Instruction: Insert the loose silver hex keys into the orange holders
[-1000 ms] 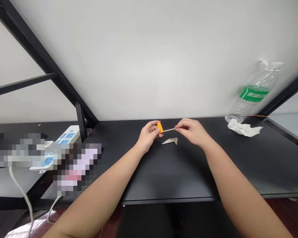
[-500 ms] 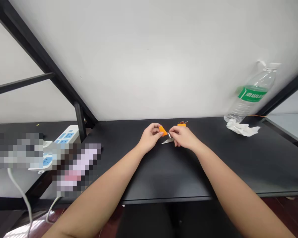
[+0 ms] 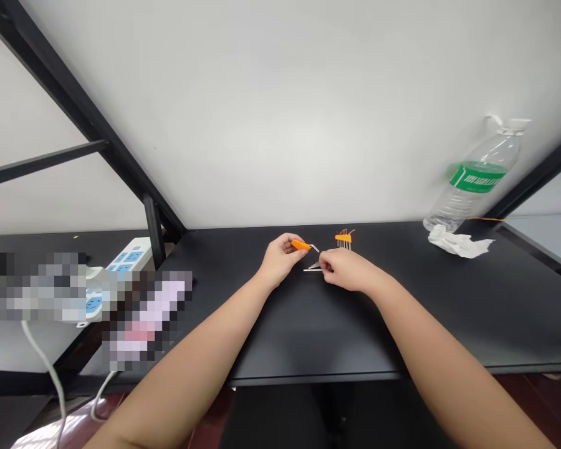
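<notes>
My left hand pinches an orange hex key holder between thumb and fingers. One bent silver hex key sticks out of its right end. Low over the black tabletop, my right hand has its fingers curled together at the right ends of a few loose silver hex keys. Their right ends are hidden under the fingers. Just behind my right hand lies a second orange holder, with several hex keys standing through it in a row.
A clear plastic bottle with a green label leans at the back right, beside a crumpled white tissue. On the left are a white power strip and a blurred phone-like object with a cable. A white wall rises behind the black table.
My right hand has come away from the key in the left-hand holder and moved down to the loose keys. The left-hand holder has tilted flatter, and the rear holder shows more.
</notes>
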Available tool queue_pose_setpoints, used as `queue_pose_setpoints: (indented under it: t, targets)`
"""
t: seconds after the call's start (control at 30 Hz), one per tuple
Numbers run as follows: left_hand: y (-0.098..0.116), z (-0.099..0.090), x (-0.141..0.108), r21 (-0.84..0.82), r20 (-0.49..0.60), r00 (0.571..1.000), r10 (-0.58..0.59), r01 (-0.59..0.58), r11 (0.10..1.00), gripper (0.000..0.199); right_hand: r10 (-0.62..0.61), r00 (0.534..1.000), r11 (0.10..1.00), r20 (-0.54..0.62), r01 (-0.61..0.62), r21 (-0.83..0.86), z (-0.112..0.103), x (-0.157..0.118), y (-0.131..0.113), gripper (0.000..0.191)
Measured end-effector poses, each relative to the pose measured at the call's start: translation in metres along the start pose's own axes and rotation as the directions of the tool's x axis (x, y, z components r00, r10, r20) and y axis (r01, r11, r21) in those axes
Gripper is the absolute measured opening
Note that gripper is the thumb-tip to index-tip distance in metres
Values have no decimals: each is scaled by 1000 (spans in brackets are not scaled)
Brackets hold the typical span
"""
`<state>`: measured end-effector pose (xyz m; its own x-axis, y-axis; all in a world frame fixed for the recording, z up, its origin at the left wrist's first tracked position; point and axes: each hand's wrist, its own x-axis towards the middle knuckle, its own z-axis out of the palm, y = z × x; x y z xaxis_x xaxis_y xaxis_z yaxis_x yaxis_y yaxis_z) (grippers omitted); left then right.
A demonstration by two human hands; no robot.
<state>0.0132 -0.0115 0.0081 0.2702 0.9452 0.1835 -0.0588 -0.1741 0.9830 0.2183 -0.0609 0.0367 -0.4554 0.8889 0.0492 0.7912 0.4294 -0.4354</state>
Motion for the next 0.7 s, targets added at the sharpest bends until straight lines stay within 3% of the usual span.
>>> queue_pose_setpoints:
  t: [0.07,0.17,0.27,0.43,0.57,0.7]
  targets:
    - [-1,-1,1,67,-15,1000,9,-8,998,26,-8,1000,977,-13,10,213,-11,-4,1,6]
    - [-3,-1,1,155,-17,999,30,-27,988,20,71,984,917,-161,-1,398,-24,-7,6,8]
    - [-4,-1,0,203,-15,998,59,-55,978,17,130,953,935,-276,-25,355,-26,-5,11,10]
    - [-3,-1,-1,334,-2,993,118,-111,936,10,84,940,971,-329,-3,239,-20,-1,15,15]
    - [1,-3,-3,518,77,972,224,-231,824,2,5,933,988,-360,50,145,-19,-1,16,20]
    - [3,-3,-4,614,207,941,268,-338,714,7,-14,938,992,-346,55,110,-22,-3,18,23]
